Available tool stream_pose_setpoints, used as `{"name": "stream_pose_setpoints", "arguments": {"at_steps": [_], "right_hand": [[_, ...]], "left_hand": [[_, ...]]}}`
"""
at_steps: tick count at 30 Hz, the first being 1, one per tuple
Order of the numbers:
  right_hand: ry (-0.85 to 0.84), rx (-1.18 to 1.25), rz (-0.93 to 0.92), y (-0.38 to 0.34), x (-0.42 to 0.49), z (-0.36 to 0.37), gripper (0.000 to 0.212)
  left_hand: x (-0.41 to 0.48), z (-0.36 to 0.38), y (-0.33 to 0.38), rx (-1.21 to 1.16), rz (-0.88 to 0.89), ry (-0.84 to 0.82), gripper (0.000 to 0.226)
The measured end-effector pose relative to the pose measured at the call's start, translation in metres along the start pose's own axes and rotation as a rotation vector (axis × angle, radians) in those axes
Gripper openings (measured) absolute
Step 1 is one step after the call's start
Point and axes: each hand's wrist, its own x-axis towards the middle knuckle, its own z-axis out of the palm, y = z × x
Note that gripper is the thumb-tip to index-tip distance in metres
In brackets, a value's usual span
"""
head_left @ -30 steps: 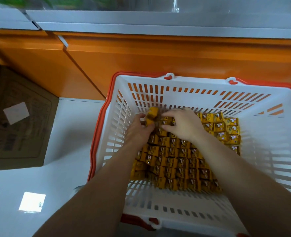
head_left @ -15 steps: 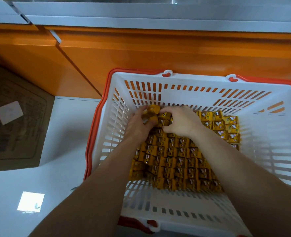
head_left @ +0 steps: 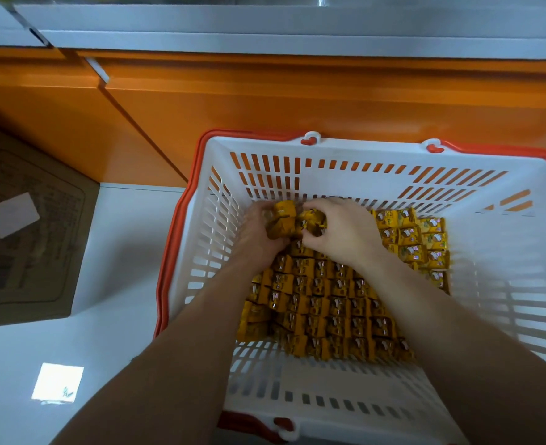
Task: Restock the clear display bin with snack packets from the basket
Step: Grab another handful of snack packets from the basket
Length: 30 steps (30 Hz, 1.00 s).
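Two-handed grip — snack packets [head_left: 285,223] askew, axes mixed

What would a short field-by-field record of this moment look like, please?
basket: white, orange rim, on a pale surface beside the orange cabinet
snack packets: yellow, in rows across the basket bottom
left hand: grips a few packets at the far left corner
right hand: pinches packets beside the left hand
cardboard box: on the left, outside the basket
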Motion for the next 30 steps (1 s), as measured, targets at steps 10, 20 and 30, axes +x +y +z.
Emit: {"name": "stream_pose_setpoints", "arguments": {"at_steps": [10,20,30], "right_hand": [[-0.225,-0.117,0.017,-0.004,0.016,-0.002,0.08],[-0.047,0.232,0.092,-0.007,-0.008,-0.032,0.076],[-0.065,1.422,0.389,-0.052,-0.051,-0.152,0.035]], "left_hand": [[0.004,0.002,-0.005,0.037,-0.038,-0.057,0.077],[-0.01,-0.009,0.019,-0.097,-0.038,-0.047,0.074],[-0.1,-0.066,0.128,-0.573,-0.015,-0.085,0.078]]}}
